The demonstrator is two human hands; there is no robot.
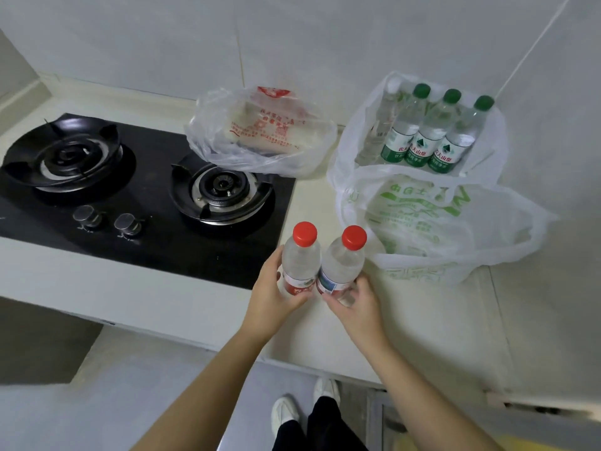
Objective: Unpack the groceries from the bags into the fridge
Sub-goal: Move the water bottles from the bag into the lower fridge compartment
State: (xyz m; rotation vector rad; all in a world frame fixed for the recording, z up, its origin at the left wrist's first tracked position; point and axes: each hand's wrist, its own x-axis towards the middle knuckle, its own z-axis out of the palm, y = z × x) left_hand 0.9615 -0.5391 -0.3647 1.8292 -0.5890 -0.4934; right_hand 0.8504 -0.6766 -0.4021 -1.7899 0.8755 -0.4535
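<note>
Near the countertop's [312,203] front edge, the left hand [276,297] curls round one red-capped water bottle [300,258] and the right hand [357,307] round another red-capped bottle [344,262]. The two touch. Green-capped bottles [419,131] in the white bag [422,222] read 农夫山泉.

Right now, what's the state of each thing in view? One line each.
left hand, gripping left red-capped bottle
right hand, gripping right red-capped bottle
Both bottles, capped, upright, touching
green-capped bottles, capped, inside white bag
white bag, open
clear bag, holds a packet, partly on stove
stove, burners unlit
</note>
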